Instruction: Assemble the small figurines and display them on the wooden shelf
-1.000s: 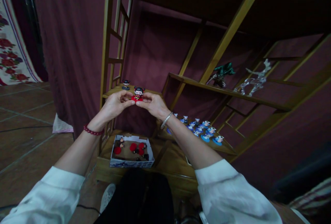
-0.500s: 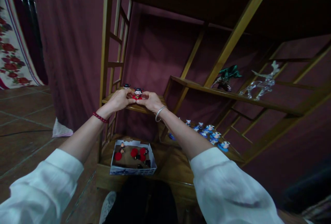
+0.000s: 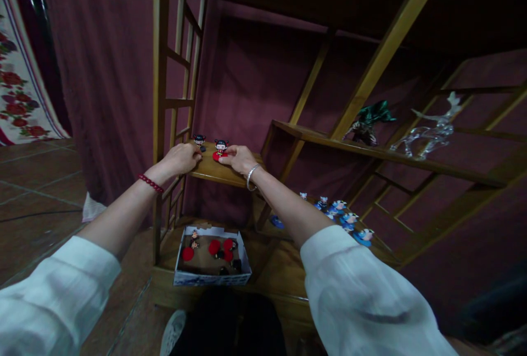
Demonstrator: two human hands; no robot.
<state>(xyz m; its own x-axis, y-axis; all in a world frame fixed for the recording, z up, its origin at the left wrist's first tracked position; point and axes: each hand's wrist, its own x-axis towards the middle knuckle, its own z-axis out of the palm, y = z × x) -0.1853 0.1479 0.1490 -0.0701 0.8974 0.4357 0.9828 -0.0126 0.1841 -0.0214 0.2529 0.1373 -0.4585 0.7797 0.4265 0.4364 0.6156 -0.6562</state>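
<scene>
On the small wooden shelf (image 3: 222, 175) stand two doll figurines with black hair buns. My right hand (image 3: 241, 159) pinches the red base of the nearer doll figurine (image 3: 221, 148), which is upright on the board. Further left is the second doll figurine (image 3: 200, 140), on a dark base. The curled fingers of my left hand (image 3: 183, 158) are at that base and partly cover it. Below, a shallow cardboard box (image 3: 212, 279) holds several more small figurines with red and dark parts, some lying on their sides.
A slatted wooden post (image 3: 160, 98) rises beside my left hand. To the right, a higher shelf (image 3: 444, 165) bears a clear deer ornament (image 3: 432, 134) and a green-leaved ornament (image 3: 373, 120). Several blue-and-white figurines (image 3: 349, 219) stand beneath it, by my right forearm.
My left hand has let go of the red-based doll figurine and moved left to the dark-based one. My right hand stays on the red-based figurine. The view has shifted slightly.
</scene>
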